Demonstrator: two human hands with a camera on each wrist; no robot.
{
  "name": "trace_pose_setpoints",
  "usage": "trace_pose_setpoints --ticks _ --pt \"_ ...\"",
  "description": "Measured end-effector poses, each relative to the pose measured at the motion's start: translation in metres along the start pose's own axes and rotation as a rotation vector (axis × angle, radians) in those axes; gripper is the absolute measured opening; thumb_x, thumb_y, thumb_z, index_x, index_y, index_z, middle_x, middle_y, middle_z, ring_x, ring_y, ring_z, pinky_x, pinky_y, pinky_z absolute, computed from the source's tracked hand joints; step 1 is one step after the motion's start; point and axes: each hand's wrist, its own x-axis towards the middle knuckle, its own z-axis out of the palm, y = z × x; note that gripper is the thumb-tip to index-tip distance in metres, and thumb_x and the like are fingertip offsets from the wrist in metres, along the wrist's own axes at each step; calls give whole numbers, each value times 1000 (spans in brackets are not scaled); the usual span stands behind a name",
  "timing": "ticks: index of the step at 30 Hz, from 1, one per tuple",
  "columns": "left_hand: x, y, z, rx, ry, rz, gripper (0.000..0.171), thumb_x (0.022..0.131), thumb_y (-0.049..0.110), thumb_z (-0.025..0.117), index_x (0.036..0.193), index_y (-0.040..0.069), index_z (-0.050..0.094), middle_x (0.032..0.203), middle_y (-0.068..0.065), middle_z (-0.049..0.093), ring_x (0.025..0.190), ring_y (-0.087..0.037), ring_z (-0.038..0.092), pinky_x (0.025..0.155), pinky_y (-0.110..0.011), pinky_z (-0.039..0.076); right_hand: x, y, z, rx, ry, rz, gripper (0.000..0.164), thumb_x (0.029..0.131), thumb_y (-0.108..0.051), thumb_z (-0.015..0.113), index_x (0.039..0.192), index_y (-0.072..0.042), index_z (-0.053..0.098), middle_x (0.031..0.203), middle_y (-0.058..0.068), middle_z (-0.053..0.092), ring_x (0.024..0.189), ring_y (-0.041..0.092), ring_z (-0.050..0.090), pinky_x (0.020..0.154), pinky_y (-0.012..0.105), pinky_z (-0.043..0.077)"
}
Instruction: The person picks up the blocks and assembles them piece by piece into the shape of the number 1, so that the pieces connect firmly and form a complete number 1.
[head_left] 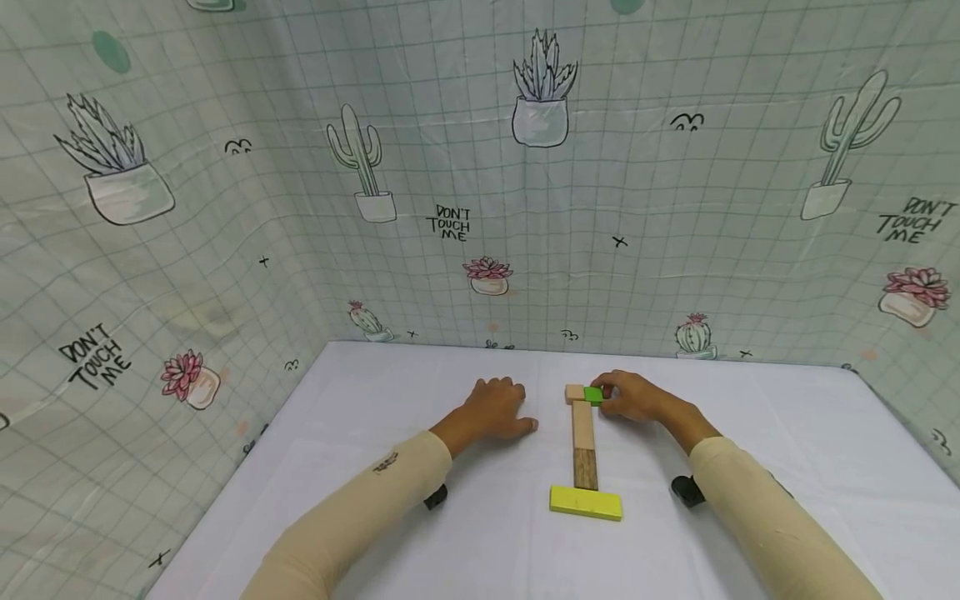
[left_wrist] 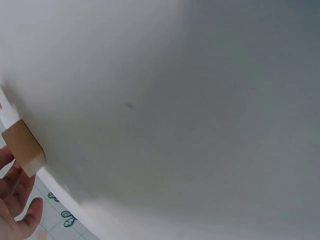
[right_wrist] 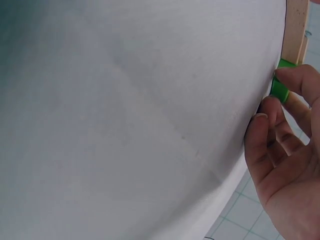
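My right hand [head_left: 632, 396] pinches a small green block [head_left: 593, 396] at the far end of a row of blocks. In the right wrist view, fingertips lie at the sides of the green block [right_wrist: 280, 91]. Touching it on the left is a small pale wooden block [head_left: 574, 393]. My left hand [head_left: 495, 410] rests low over the table, left of the row, its thumb stretched out to the right. A plain wooden block [left_wrist: 23, 146] shows at its fingers in the left wrist view, with the thumb apart; the head view hides this block under the hand.
Below the small blocks, a long pale wooden block [head_left: 582, 425] and a darker brown block [head_left: 586, 468] line up end to end. A yellow block [head_left: 586, 502] lies crosswise at the near end. A printed curtain [head_left: 585, 183] stands behind the white table [head_left: 480, 533].
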Motion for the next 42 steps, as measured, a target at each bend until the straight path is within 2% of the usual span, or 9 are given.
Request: trace_pose_setpoints --ticks 10,20,28,42 --pt "-14 -9 1 -12 -13 -4 58 91 57 65 126 11 66 116 -7 65 105 -23 62 96 -46 48 0 -2 -1 -7 2 21 40 91 -12 69 129 0 61 106 11 60 95 24 54 87 44 48" --pt "-23 -20 4 -51 -13 5 58 90 54 67 127 10 63 105 -4 61 84 -14 52 84 -39 47 -2 -1 -1 8 -4 21 42 91 -12 69 129 2 60 106 12 60 95 24 54 85 44 48" --pt "-31 -26 3 -73 -20 -10 55 92 51 66 129 10 62 108 -4 61 89 -15 52 87 -39 47 -1 0 0 -9 5 15 41 91 -13 69 129 0 61 105 11 60 95 24 54 86 44 47" --pt "-40 -35 4 -109 20 15 52 93 45 68 130 8 62 108 -4 63 88 -14 57 79 -33 50 0 -4 1 -10 -2 25 42 90 -12 69 129 0 60 108 12 60 96 25 54 87 46 48"
